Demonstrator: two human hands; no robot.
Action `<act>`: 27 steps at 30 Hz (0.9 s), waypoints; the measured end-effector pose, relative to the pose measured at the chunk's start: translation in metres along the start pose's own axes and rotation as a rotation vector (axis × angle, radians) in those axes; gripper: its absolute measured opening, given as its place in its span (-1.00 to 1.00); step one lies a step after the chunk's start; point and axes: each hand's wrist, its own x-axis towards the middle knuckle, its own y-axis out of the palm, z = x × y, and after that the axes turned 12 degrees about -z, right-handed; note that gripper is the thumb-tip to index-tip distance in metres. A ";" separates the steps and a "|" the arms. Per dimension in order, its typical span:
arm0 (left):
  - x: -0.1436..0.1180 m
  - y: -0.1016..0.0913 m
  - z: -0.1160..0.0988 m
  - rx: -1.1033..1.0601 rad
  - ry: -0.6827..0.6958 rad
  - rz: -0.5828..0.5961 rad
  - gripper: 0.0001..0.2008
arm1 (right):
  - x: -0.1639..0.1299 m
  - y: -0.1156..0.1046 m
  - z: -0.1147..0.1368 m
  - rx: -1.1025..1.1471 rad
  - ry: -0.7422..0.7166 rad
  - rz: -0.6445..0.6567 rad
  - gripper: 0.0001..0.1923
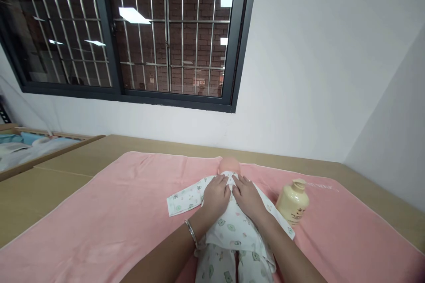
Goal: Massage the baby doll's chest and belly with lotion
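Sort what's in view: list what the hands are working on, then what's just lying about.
In hand:
- left hand and right hand, flat on the doll's chest
- doll in printed baby suit
- pink towel under it

Lying about:
- cream pump bottle, untouched
- wooden crib, far left

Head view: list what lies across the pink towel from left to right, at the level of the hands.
Doll's outstretched sleeve → left hand → right hand → cream lotion bottle. Both hands lie flat on the doll's chest, on the pink towel.
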 end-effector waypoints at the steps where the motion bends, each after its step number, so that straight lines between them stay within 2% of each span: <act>1: -0.001 0.000 -0.001 0.020 -0.005 -0.008 -0.61 | -0.002 -0.002 0.004 -0.016 0.011 -0.009 -0.47; 6: -0.004 -0.002 -0.003 0.076 -0.073 0.033 -0.58 | -0.008 -0.002 0.014 -0.099 0.107 -0.038 -0.48; 11: 0.000 -0.002 -0.001 0.063 -0.139 0.107 -0.52 | -0.003 0.010 0.000 -0.046 0.066 -0.035 -0.44; 17: 0.000 0.000 0.000 0.020 -0.176 0.122 -0.50 | -0.002 0.016 -0.008 -0.017 0.076 -0.039 -0.43; 22: 0.000 0.000 0.000 -0.012 -0.179 0.122 -0.49 | -0.005 0.010 -0.001 -0.027 0.078 -0.053 -0.43; 27: -0.001 -0.002 -0.002 -0.001 -0.206 0.117 -0.48 | -0.007 0.000 0.008 -0.113 0.170 -0.085 -0.42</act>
